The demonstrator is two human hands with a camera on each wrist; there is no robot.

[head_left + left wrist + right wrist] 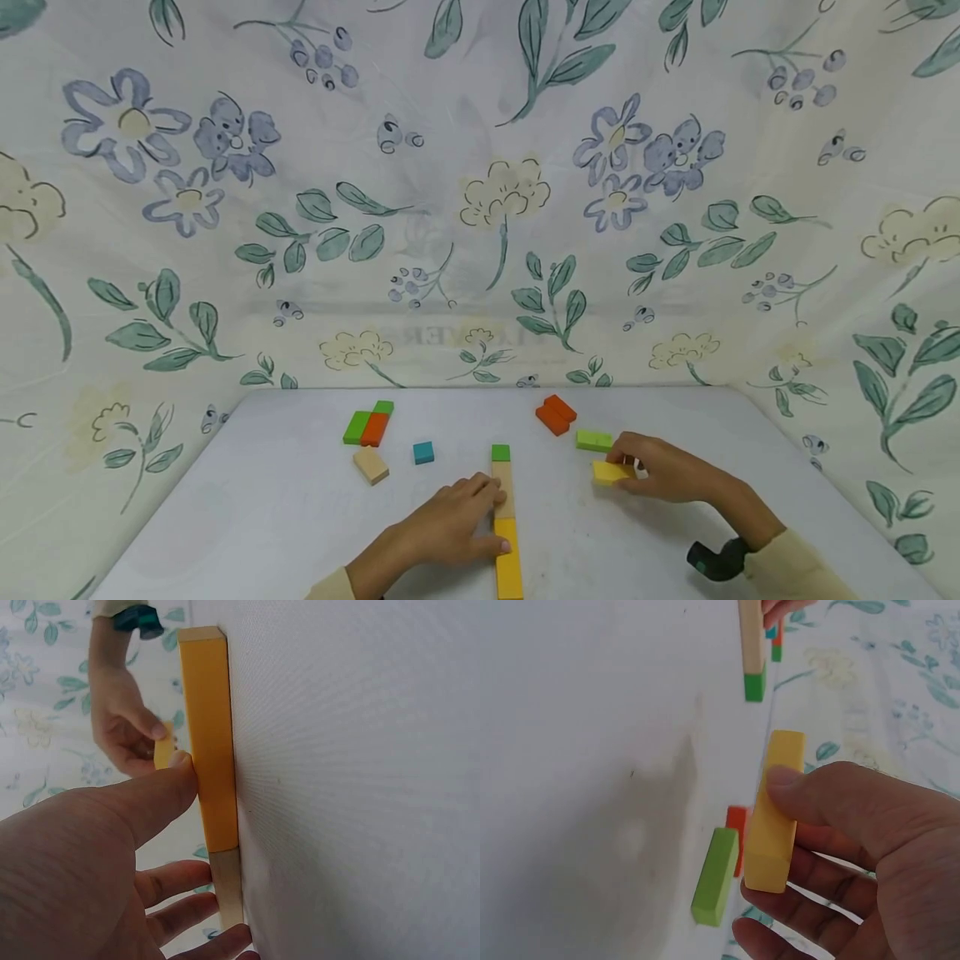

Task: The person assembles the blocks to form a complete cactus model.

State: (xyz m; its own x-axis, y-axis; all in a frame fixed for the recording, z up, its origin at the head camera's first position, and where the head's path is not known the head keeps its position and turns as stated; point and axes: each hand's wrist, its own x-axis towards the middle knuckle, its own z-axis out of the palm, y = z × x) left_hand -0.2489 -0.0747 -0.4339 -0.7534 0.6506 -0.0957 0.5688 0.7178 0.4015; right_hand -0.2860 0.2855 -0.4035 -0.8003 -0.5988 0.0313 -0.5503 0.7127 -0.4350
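Tabletop (247, 533), pale and matt, carries smooth, straight-edged blocks. Right of centre, low in the head view, the right hand (667, 468) pinches a yellow block (775, 825), a plain oblong bar with flat faces. At lower centre, the left hand (450, 521) grasps nothing, its fingers extended against a pale wooden block (504, 492), thumb touching an amber bar (211, 742) end to end with it.

The right hand (666, 468) partly hides the yellow block (609, 473) (in the head view).
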